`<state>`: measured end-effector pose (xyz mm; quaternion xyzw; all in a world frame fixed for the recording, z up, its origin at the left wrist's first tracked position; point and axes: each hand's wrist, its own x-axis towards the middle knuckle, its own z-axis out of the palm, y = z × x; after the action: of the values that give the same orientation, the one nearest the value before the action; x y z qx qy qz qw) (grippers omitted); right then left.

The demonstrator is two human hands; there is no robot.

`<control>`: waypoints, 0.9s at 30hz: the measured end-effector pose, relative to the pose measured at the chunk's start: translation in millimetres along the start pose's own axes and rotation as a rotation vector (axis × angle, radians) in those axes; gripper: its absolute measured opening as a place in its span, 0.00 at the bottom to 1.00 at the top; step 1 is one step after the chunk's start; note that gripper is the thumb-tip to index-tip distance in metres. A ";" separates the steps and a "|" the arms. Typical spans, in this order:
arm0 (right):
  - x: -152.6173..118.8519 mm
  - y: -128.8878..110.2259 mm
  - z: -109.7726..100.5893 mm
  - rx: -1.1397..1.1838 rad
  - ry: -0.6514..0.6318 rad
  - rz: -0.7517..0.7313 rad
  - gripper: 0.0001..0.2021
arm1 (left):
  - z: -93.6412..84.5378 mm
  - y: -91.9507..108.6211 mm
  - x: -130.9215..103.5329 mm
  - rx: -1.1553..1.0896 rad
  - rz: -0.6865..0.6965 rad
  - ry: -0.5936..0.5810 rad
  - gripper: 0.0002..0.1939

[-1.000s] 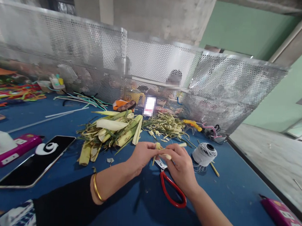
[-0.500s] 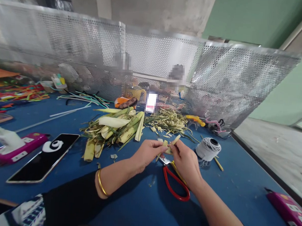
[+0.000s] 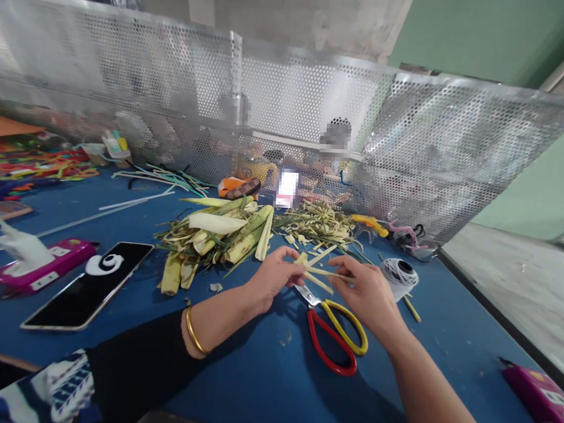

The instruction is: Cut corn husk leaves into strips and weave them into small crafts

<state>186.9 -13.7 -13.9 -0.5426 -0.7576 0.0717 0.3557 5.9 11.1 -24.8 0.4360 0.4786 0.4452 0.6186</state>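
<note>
My left hand (image 3: 274,278) pinches a small bundle of pale green husk strips (image 3: 317,280) that fan out to the right. The thumb and fingers of my right hand (image 3: 360,288) close on the end of one strip. Under the hands, scissors (image 3: 336,335) with one red and one yellow handle lie on the blue table, their blades partly hidden by my left hand. A pile of husks (image 3: 220,234) lies beyond my left hand, and a heap of shredded strips (image 3: 319,222) farther back. White thread on a spool (image 3: 399,278) stands just behind my right hand.
A black phone (image 3: 89,287) and a magenta power strip (image 3: 43,266) lie at left, another power strip (image 3: 538,394) at right. A perforated metal screen (image 3: 305,100) crosses the back. Yellow-handled (image 3: 370,223) and pink items (image 3: 409,236) lie before it. Colourful strips (image 3: 36,166) are far left.
My right hand has moved right, away from my left hand, drawing out a strip. The husk strips are now spread apart, and the yellow scissor handle has come into full view.
</note>
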 end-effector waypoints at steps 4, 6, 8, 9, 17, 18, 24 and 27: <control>2.2 -4.5 -6.8 0.410 -0.106 0.119 0.10 | 0.4 -1.3 -0.3 -0.003 -0.024 -0.025 0.11; 1.7 -8.3 -2.2 0.567 -0.070 0.207 0.11 | 1.0 -2.5 -0.5 -0.001 -0.030 -0.036 0.11; 0.5 -11.4 6.4 0.659 0.044 0.259 0.12 | 1.7 -3.9 -1.0 -0.004 -0.043 -0.047 0.10; -0.2 -12.6 11.0 0.679 0.104 0.265 0.12 | 2.0 -4.7 -1.4 -0.007 -0.052 -0.052 0.10; -3.4 -16.7 21.8 0.754 0.070 0.266 0.11 | 1.9 -11.2 -2.4 -0.088 -0.067 -0.142 0.11; -3.6 -15.8 20.7 0.716 0.054 0.263 0.11 | 1.8 -11.3 -2.0 -0.090 -0.070 -0.140 0.11; -4.4 -9.4 19.6 0.402 -0.067 0.227 0.11 | 3.6 -9.4 -1.4 -0.069 -0.052 -0.098 0.10; -5.0 -9.3 21.6 0.324 -0.093 0.231 0.11 | 5.1 -9.1 -3.6 -0.022 -0.001 -0.098 0.10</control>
<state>167.2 -15.8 -27.5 -0.5576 -0.6844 0.2582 0.3924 11.6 5.0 -32.1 0.4503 0.4431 0.4281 0.6462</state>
